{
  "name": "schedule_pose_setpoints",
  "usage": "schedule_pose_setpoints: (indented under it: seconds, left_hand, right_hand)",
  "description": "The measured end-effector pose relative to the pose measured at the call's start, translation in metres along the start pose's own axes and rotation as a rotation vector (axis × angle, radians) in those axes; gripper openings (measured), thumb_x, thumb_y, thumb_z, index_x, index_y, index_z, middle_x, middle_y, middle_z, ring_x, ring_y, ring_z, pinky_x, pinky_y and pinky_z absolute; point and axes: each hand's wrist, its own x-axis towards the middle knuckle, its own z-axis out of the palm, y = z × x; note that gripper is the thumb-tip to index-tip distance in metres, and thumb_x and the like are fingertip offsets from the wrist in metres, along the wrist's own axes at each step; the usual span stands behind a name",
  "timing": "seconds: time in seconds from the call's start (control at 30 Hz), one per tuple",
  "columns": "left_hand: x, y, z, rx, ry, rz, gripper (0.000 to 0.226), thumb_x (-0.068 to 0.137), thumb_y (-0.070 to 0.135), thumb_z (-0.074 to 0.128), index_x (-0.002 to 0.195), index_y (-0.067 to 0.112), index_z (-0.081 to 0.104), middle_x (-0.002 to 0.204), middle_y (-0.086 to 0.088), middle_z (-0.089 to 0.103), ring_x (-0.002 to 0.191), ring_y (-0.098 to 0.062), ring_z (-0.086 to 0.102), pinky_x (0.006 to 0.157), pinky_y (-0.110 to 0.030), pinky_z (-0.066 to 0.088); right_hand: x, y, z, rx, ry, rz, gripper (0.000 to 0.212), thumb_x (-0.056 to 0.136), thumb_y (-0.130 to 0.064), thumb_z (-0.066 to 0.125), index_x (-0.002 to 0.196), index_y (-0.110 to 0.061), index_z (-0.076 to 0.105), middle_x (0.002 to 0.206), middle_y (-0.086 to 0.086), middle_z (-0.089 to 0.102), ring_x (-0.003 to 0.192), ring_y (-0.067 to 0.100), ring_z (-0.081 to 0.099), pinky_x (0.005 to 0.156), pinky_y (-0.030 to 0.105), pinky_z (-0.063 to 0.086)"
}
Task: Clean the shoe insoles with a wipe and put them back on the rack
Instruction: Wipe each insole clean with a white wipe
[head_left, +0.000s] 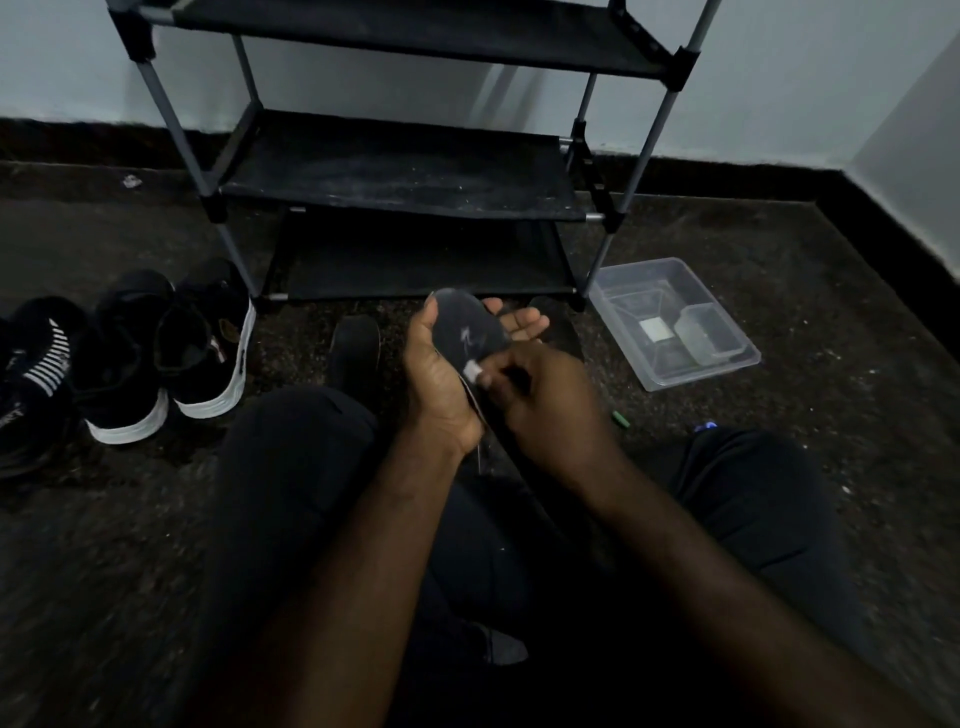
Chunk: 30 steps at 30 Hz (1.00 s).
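My left hand (441, 374) holds a dark grey insole (470, 325) from below, fingers curled round its far edge, toe end pointing at the rack. My right hand (540, 395) pinches a small white wipe (472, 370) against the insole's near half. A second dark insole (356, 345) lies on the floor just left of my hands. Another dark insole (558, 325) shows partly behind my fingers. The black shoe rack (405, 171) stands ahead, its shelves bare.
Black sneakers with white soles (171, 353) stand in a row at the left on the dark floor. A clear plastic container (675, 322) sits at the right by the rack leg. My legs in dark trousers fill the foreground.
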Motion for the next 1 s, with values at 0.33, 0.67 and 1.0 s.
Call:
schedule_pose_setpoints:
  seconds: [0.33, 0.67, 1.0]
  left_hand:
    - [-0.002, 0.002, 0.004, 0.021, -0.003, -0.017, 0.063, 0.094, 0.055, 0.029, 0.101, 0.000, 0.059, 0.111, -0.029, 0.064, 0.111, -0.040, 0.061, 0.103, -0.049, 0.044]
    - [-0.004, 0.001, 0.008, 0.008, -0.001, -0.010, 0.061, 0.093, 0.054, 0.031, 0.095, 0.000, 0.060, 0.104, -0.026, 0.067, 0.102, -0.034, 0.065, 0.099, -0.043, 0.048]
    - [-0.004, 0.002, 0.006, 0.015, 0.047, -0.011, 0.065, 0.088, 0.062, 0.041, 0.092, 0.001, 0.062, 0.091, -0.019, 0.063, 0.089, -0.030, 0.064, 0.088, -0.040, 0.050]
  right_hand:
    - [0.012, 0.002, 0.004, 0.013, 0.113, 0.079, 0.008, 0.093, -0.020, 0.062, 0.093, -0.015, 0.069, 0.089, -0.002, 0.071, 0.082, 0.011, 0.066, 0.074, 0.029, 0.053]
    - [0.020, 0.009, -0.003, -0.093, 0.170, 0.033, 0.015, 0.094, -0.031, 0.058, 0.094, -0.020, 0.068, 0.092, -0.002, 0.069, 0.084, 0.015, 0.065, 0.076, 0.039, 0.054]
    - [0.021, 0.008, 0.000, -0.026, 0.183, 0.009, 0.017, 0.093, -0.032, 0.061, 0.085, -0.018, 0.067, 0.085, -0.004, 0.068, 0.078, 0.014, 0.064, 0.073, 0.041, 0.053]
